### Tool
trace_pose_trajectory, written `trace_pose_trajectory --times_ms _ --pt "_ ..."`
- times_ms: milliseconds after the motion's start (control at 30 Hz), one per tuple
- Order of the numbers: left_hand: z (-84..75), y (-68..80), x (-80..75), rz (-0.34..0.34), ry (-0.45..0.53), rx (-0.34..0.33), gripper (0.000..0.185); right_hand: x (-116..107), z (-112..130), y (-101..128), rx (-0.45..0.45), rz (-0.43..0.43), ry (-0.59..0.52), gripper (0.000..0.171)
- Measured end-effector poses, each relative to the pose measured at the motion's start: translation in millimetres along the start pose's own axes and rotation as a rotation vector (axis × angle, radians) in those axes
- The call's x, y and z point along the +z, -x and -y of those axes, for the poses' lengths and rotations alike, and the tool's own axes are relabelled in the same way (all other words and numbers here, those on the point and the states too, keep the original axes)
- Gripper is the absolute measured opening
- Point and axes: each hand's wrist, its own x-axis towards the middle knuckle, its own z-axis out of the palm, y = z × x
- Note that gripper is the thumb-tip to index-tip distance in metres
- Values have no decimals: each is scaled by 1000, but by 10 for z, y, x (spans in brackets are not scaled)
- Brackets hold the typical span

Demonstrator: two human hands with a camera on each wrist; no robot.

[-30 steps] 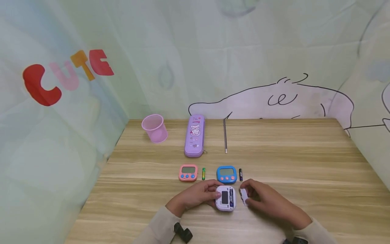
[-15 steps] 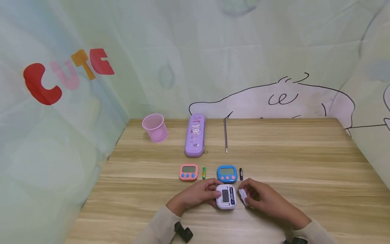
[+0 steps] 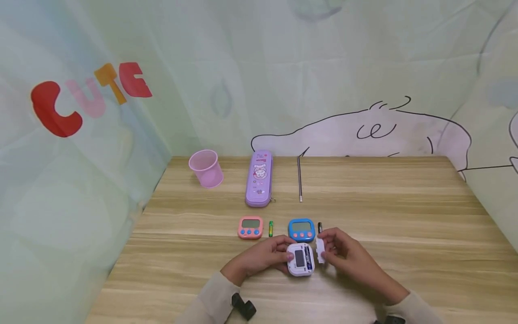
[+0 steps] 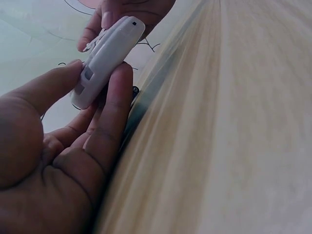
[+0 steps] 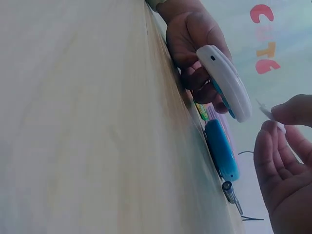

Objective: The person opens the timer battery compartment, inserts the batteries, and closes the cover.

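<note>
My left hand (image 3: 265, 256) holds a white digital timer (image 3: 297, 270) by its left side, thumb on its back face. Its battery slot faces up with a dark blue battery (image 3: 309, 258) lying in it. Just right of the timer, my right hand (image 3: 349, 255) pinches a small white battery cover (image 3: 320, 250) between thumb and fingers. A narrow gap separates cover and timer in the head view. In the right wrist view the timer (image 5: 228, 84) is tilted above the table, and the cover (image 5: 271, 119) is seen edge-on at the fingertips.
Beyond the hands lie a blue timer (image 3: 301, 230), a black battery (image 3: 320, 227), a pink timer (image 3: 250, 227) and a green battery (image 3: 270, 228). Farther back are a purple pencil case (image 3: 259, 180), a pencil (image 3: 300, 180) and a pink cup (image 3: 207, 169). Printed cloth hangs behind the table.
My right hand has moved slightly away from me and turned the cover from a slant to nearly parallel with the timer's right side. The left hand and timer have stayed nearly still.
</note>
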Motion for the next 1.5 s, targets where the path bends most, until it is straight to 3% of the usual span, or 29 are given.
trace_pose_trajectory --times_ms 233,433,1133,1500 --pt "1 4 -8 7 2 15 35 105 12 -28 60 36 -72 34" --pt "10 -5 -5 7 -2 20 34 175 15 -35 90 46 -72 33" --pt "-4 2 -7 8 -10 14 33 233 8 -56 27 34 26 34" --pt "-11 7 2 3 -19 8 33 240 11 -52 15 41 24 31"
